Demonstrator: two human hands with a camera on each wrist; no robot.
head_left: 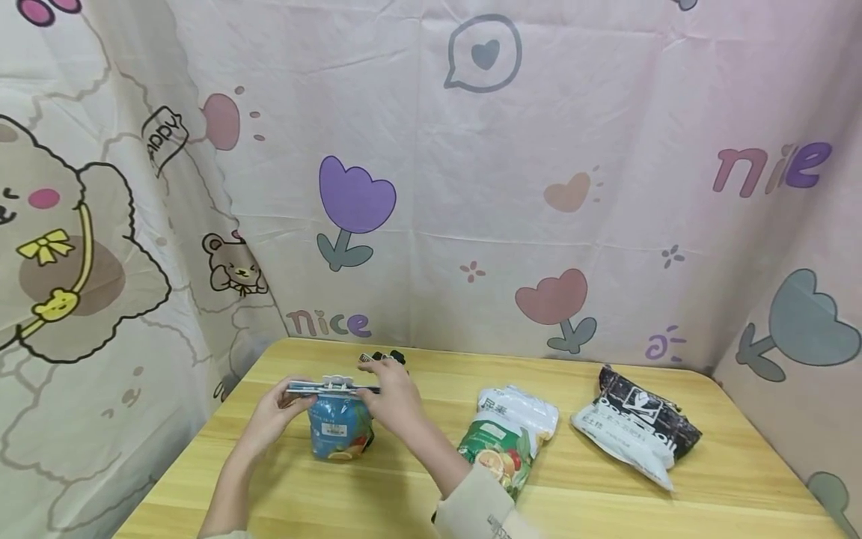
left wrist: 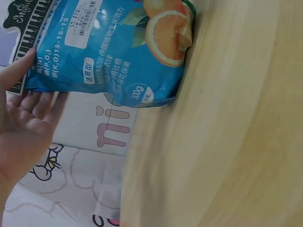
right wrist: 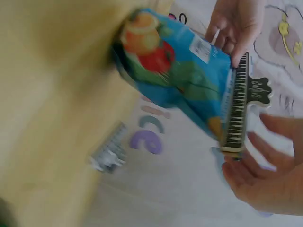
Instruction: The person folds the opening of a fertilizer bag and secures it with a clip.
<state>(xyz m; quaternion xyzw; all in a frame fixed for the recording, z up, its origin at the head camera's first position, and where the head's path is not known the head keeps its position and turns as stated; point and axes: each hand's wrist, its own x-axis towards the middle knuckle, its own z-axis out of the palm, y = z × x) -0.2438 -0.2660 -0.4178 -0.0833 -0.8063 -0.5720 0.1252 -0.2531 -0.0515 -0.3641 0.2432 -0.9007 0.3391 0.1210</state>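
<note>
A blue fertilizer bag [head_left: 337, 427] with printed fruit stands upright on the wooden table. Across its top edge lies a long piano-key patterned clip [right wrist: 236, 106], with a scroll-shaped handle. My left hand [head_left: 271, 414] pinches the clip's left end and the bag's top corner, thumb in front and fingers behind, as the left wrist view shows. At the other end, my right hand [head_left: 393, 394] holds the clip between thumb and fingers, some of its fingers spread. An orange slice and a 300g mark show on the bag [left wrist: 109, 52] in the left wrist view.
More clips [head_left: 389, 357] lie at the table's back edge, behind my right hand. A green and white bag [head_left: 501, 438] lies right of my forearm, and a black and white bag [head_left: 636, 427] farther right. A printed curtain [head_left: 431, 187] hangs behind the table [head_left: 586, 516].
</note>
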